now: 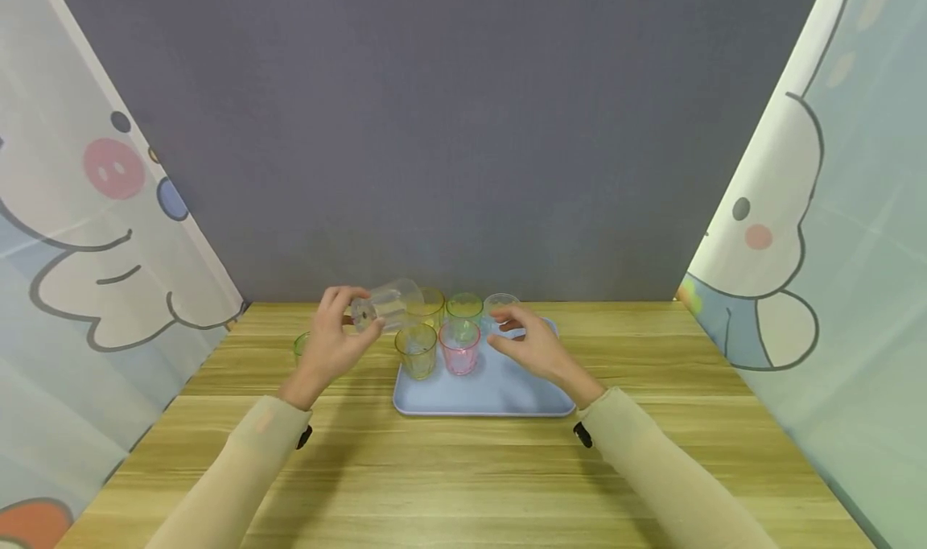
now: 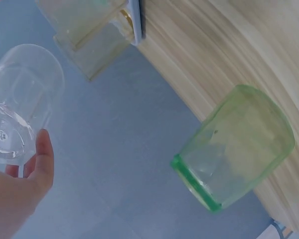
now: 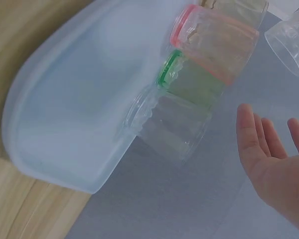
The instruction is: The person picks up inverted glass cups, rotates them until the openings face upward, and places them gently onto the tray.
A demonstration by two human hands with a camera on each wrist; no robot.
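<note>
My left hand (image 1: 335,341) grips a clear plastic cup (image 1: 394,304) near its base. The cup is tipped on its side in the air, its mouth towards the right. Over the right part of the blue tray (image 1: 507,390), my right hand (image 1: 537,346) holds nothing, with its fingers loosely bent and apart. On the tray stand an amber cup (image 1: 417,357) and a pink cup (image 1: 460,357) in front. Behind them are a yellow cup (image 1: 436,303), a green cup (image 1: 464,306) and another clear cup (image 1: 500,301), the last partly behind my right fingers.
Another green cup (image 2: 234,149) stands upright on the wooden table (image 1: 463,485), left of the tray and mostly hidden by my left hand in the head view. A dark grey panel (image 1: 463,146) rises behind the table, with cartoon-printed curtains at both sides.
</note>
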